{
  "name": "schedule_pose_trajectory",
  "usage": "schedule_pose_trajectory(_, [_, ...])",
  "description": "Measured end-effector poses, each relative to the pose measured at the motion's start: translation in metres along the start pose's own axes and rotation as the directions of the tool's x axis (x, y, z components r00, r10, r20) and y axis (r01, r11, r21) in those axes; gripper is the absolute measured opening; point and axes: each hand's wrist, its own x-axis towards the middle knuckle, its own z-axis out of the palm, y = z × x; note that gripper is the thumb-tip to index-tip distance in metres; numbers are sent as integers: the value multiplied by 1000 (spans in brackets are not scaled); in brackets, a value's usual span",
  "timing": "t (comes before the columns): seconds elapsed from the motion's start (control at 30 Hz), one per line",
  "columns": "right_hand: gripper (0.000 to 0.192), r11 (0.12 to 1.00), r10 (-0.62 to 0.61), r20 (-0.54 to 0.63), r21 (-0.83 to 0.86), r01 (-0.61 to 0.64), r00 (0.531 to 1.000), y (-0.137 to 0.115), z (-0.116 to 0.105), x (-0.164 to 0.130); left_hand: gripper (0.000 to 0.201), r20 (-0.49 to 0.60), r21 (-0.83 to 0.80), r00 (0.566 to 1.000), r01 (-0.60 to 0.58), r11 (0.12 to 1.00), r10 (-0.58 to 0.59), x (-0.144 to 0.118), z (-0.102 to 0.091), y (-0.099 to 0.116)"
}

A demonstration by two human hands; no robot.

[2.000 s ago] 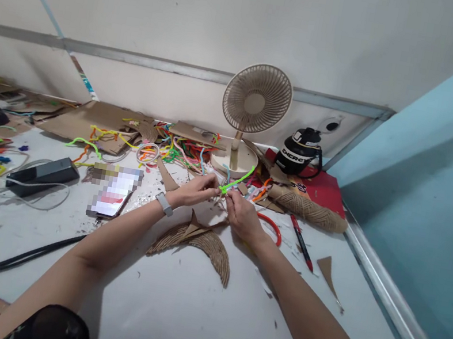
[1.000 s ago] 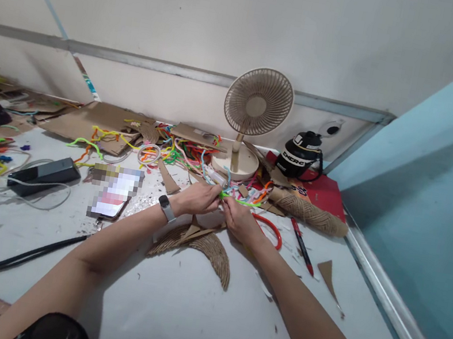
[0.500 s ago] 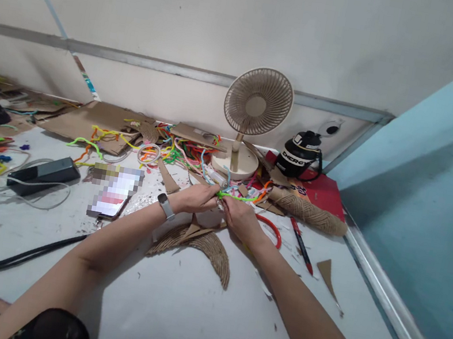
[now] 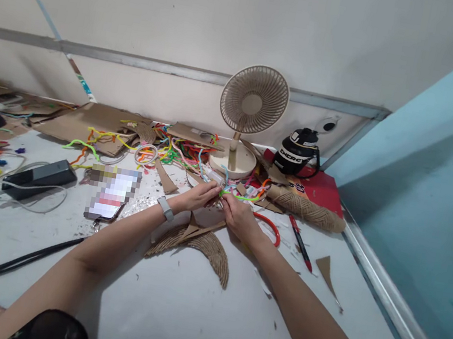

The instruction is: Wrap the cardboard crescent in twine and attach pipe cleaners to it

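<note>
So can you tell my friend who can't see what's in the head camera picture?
Two bare hands, left hand and right hand, pinch a green pipe cleaner together over a messy white table. Behind them stand a small fan and a heap of colourful pipe cleaners, with a phone to the left.

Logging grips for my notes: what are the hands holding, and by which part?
Both hands, left hand and right hand, pinch a green pipe cleaner at its left end.
</note>
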Motion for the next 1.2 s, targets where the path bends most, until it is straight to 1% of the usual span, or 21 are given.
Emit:
schedule_pose_trajectory(0.1, [26,1000,-10,5,0,10,1000,0,-1,0,53,-11,-14,999,35,999,-36,1,0,-1])
schedule_pose_trajectory(0.17, [25,1000,-14,15,-16,14,1000,1,-1,0,55,-5,-44,998,65,997,-65,1,0,2])
schedule_pose_trajectory(0.33, [25,994,-65,46,-83,69,997,6,-3,0,57,55,-146,991,129,981,-123,-1,-3,13])
schedule_pose_trajectory(0.4, [25,989,-88,58,-117,94,994,7,-4,1,57,80,-153,987,150,977,-139,-1,-4,16])
schedule_pose_trajectory(0.47, [25,988,-93,54,-116,99,994,7,-5,1,56,87,-144,985,159,977,-148,-1,-5,16])
schedule_pose_trajectory(0.53, [25,996,-65,27,-57,66,998,6,-4,2,56,64,-124,988,149,981,-142,-1,-4,15])
schedule_pose_trajectory(0.63, [25,996,22,-21,90,-20,1000,3,-3,3,56,22,-110,993,116,987,-114,0,-3,13])
schedule_pose_trajectory(0.73, [25,977,81,-51,200,-69,995,0,-2,3,55,18,-127,995,95,987,-94,1,-2,13])
schedule_pose_trajectory(0.83, [26,959,130,-103,267,-99,986,-1,-1,4,54,13,-144,997,79,986,-78,0,-3,13])
schedule_pose_trajectory(0.97, [22,945,200,-210,301,-131,957,1,0,3,54,2,-153,998,66,986,-66,0,-3,12])
schedule_pose_trajectory(1.03, [23,944,215,-250,302,-135,944,0,1,2,53,-8,-153,998,59,986,-61,1,-3,10])
schedule_pose_trajectory(1.13, [27,954,192,-260,276,-117,946,-1,1,0,52,-42,-152,999,26,988,-33,3,-1,8])
schedule_pose_trajectory(1.2, [29,967,162,-241,233,-104,957,-2,0,-1,51,-61,-152,998,16,988,-26,4,1,5])
